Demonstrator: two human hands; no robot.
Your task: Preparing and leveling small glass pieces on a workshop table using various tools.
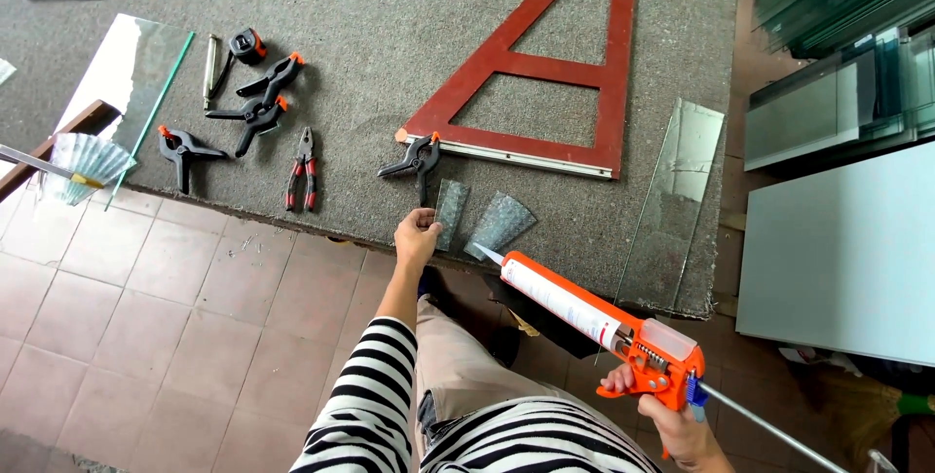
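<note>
At the near edge of a grey carpeted counter (pixel 390 35), seen from above, the person's left hand (pixel 417 237) reaches forward on a straight arm in a black-and-white striped sleeve, its fingers curled onto the near end of a small patterned glass piece (pixel 451 212). A second, fan-shaped glass piece (pixel 501 225) lies just beside it to the right. The right hand (pixel 670 419), drawn back low near the body, is closed around the handle and trigger of an orange caulking gun (pixel 609 327); the white tube angles up and left, and its nozzle tip sits just beside the fan-shaped piece. A black spring clamp (pixel 415 160) lies just beyond the left hand, against the corner of a red triangular frame (pixel 545 69). Farther left lie red-handled pliers (pixel 304 173), more clamps (pixel 258 103) and a tape measure (pixel 247 45). A clear glass strip (pixel 672 200) rests at the counter's right edge.
</note>
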